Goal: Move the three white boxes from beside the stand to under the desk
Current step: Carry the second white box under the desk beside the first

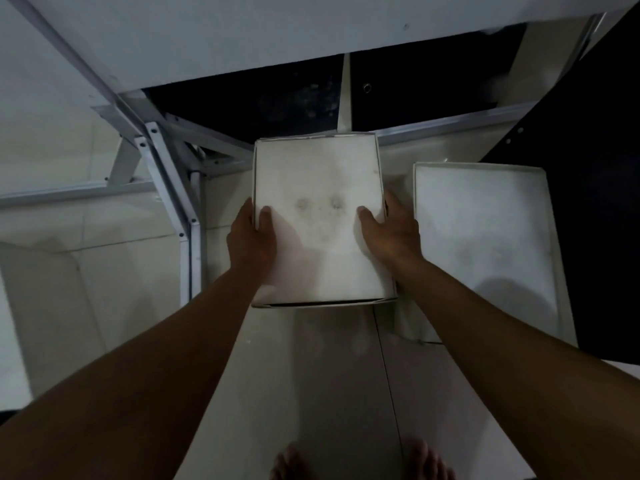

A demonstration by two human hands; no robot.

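A white box (pixel 320 188) with faint dark smudges on its top is in the middle of the head view, below the front edge of the desk (pixel 242 39). My left hand (pixel 251 233) grips its left side with the thumb on top. On the right side my right hand (pixel 389 230) holds it the same way. A second white box (pixel 485 244) lies flat on the pale floor just to the right, apart from the held one. A third box is not in view.
The desk's grey metal frame and leg (pixel 187 216) stand just left of the held box. A dark panel (pixel 588 202) rises on the right behind the second box. A crossbar (pixel 450 123) runs behind the boxes. My bare feet (pixel 360 462) are at the bottom.
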